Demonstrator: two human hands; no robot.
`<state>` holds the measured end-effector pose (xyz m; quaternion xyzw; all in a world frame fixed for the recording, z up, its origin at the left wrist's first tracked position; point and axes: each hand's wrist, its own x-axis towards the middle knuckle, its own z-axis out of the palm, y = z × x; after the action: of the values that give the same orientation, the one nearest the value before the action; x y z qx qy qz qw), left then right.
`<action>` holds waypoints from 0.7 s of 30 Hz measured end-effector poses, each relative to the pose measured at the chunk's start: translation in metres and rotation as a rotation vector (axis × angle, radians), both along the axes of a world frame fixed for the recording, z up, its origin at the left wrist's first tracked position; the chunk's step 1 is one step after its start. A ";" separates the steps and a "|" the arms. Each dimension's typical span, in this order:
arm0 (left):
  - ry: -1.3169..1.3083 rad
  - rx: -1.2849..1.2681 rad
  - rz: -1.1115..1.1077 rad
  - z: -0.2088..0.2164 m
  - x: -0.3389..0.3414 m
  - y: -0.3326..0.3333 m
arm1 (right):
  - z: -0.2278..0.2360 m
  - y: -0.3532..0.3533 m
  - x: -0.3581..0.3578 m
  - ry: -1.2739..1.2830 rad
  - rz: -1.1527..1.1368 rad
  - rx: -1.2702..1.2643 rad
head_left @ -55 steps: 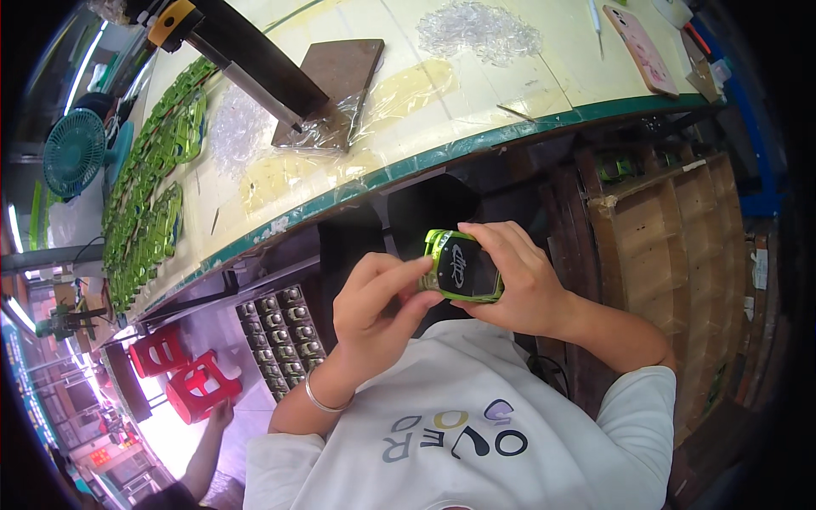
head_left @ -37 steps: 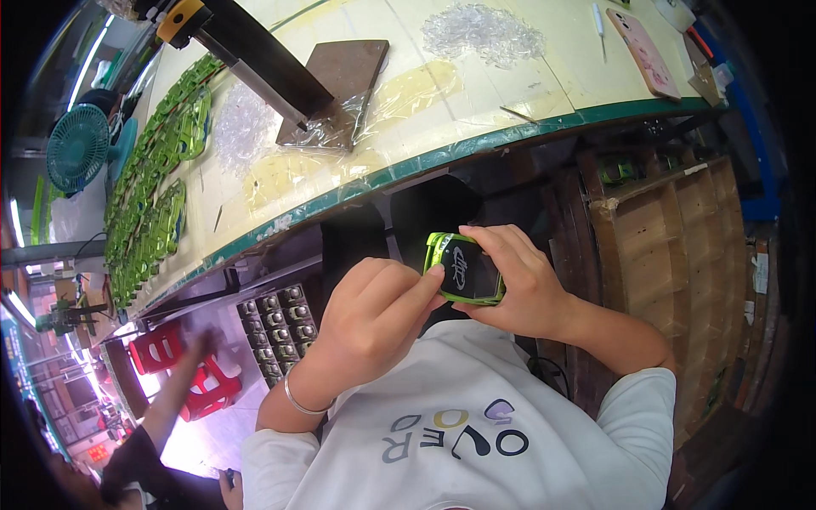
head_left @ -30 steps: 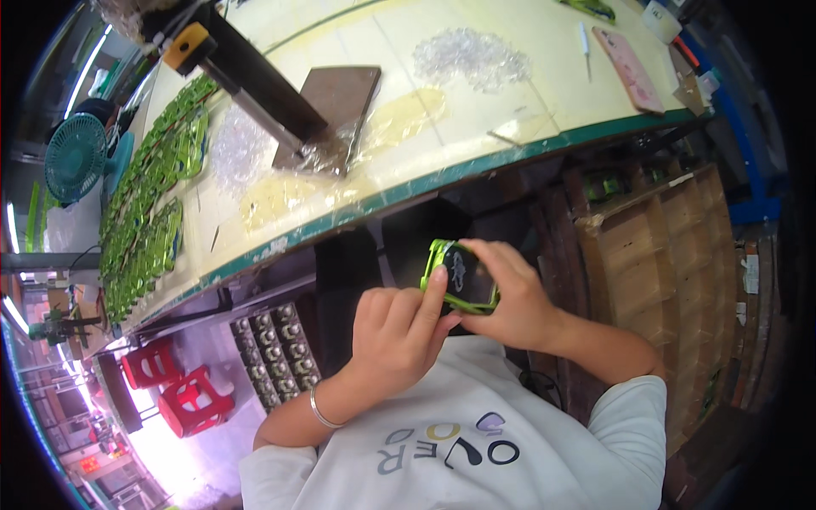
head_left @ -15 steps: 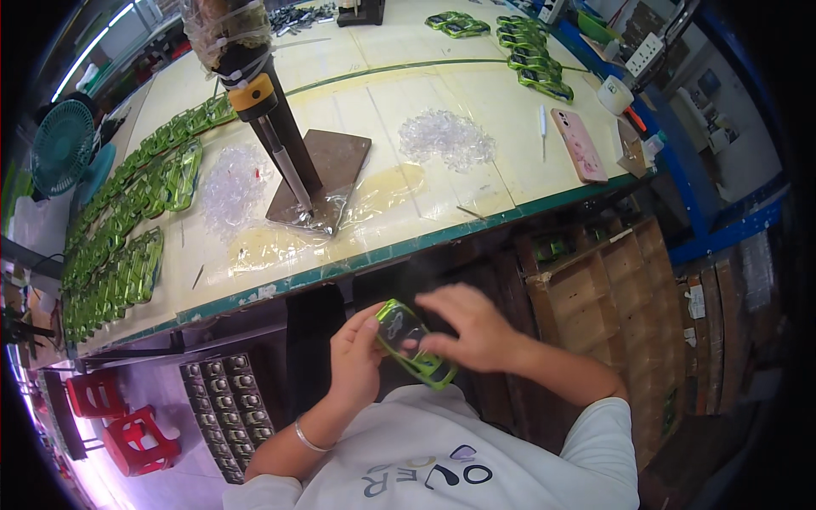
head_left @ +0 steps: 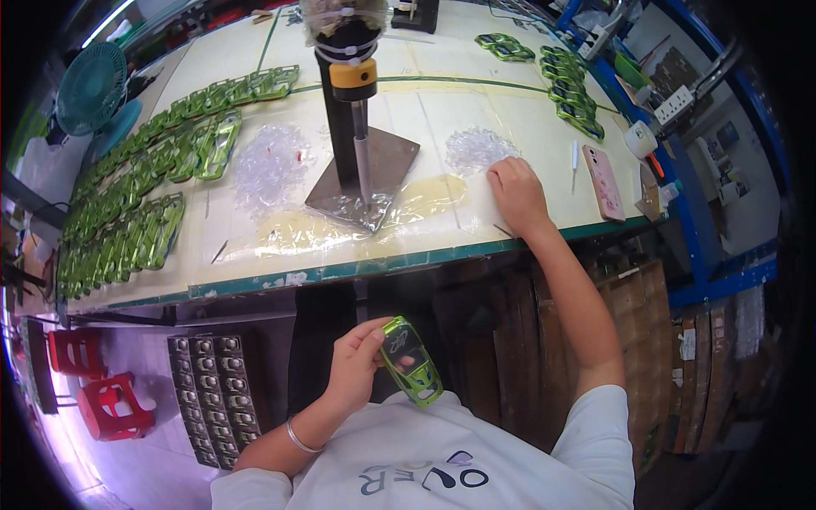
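In my left hand [head_left: 355,367] is a long, bright green plastic shell [head_left: 410,361] with a dark see-through panel, tilted in front of my shirt. The thumb presses on its upper edge and fingers show through the panel. My right hand [head_left: 516,194] rests over the table at the near right edge of a pile of small clear plastic pieces [head_left: 478,151]. Its fingers are curled together and pointing down; whatever lies between them is hidden. A second clear pile [head_left: 274,170] lies left of a press-like stand [head_left: 347,157] on a brown base plate.
Rows of similar green shells [head_left: 157,183] cover the table's left; more [head_left: 571,93] lie at far right. A pink phone [head_left: 603,183], a white-handled tool [head_left: 575,166] and a tape roll [head_left: 640,139] are on the right. Red stools [head_left: 115,406] and a compartment tray [head_left: 217,395] stand below.
My right hand has left the green shell and reached forward to the right-hand clear pile. My left hand still holds the shell. The whole view has shifted slightly.
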<state>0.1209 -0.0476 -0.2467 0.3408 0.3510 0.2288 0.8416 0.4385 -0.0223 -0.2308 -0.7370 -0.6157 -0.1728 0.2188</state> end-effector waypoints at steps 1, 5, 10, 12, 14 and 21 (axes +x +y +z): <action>0.006 0.004 -0.006 0.000 0.000 0.000 | 0.001 0.002 0.001 0.073 -0.016 0.018; 0.011 0.016 -0.023 0.000 -0.001 -0.002 | 0.005 0.005 0.002 0.214 -0.090 0.075; 0.005 0.033 -0.032 0.002 -0.001 -0.004 | 0.004 0.002 0.003 0.245 -0.045 0.141; 0.005 0.047 -0.039 0.002 -0.001 -0.005 | 0.002 0.002 0.002 0.273 -0.018 0.174; -0.006 0.055 -0.043 0.004 -0.001 -0.005 | 0.006 0.002 -0.002 0.448 -0.051 0.164; -0.010 0.085 -0.033 0.013 -0.001 -0.003 | 0.014 -0.009 -0.006 1.306 0.095 0.217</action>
<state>0.1195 -0.0503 -0.2341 0.3808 0.3308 0.2313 0.8319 0.4325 -0.0316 -0.2164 -0.6362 -0.3674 0.2583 0.6273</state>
